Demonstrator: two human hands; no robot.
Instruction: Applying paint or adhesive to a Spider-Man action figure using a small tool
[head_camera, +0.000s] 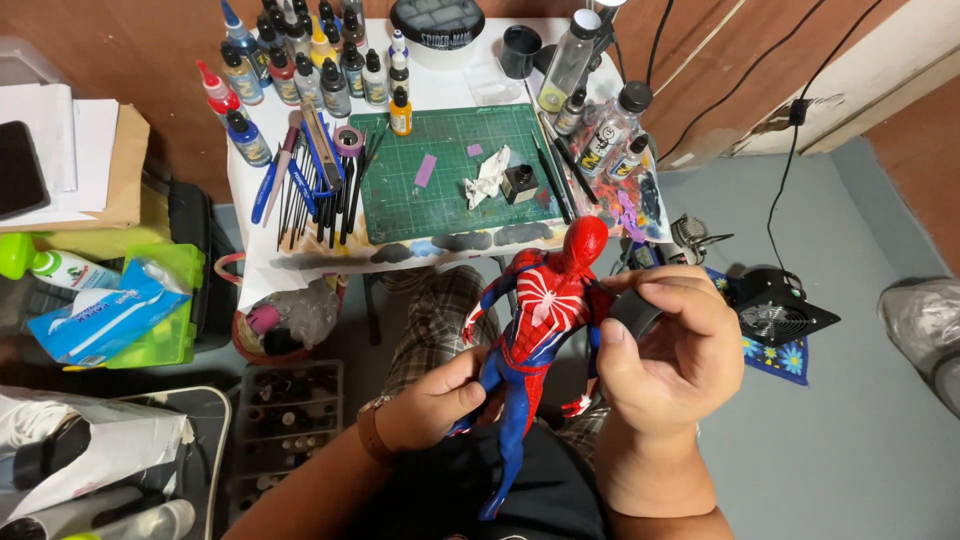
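A red and blue action figure (535, 320) with a white spider mark on its chest stands upright over my lap. My left hand (432, 402) grips it by the waist and upper leg. My right hand (668, 345) is closed around a small dark round piece (634, 312) right beside the figure's arm. A green cutting mat (440, 195) lies on the small white table (440, 90) ahead, with a crumpled white scrap (488, 180), a small black bottle (520, 184) and purple bits on it.
Several paint bottles (300, 70) line the table's back and left. Brushes and tools (318, 185) lie left of the mat. A paint-smeared palette (630, 205) sits at the right. A black fan (775, 310) rests on the grey floor. Tissue packs and boxes crowd the left.
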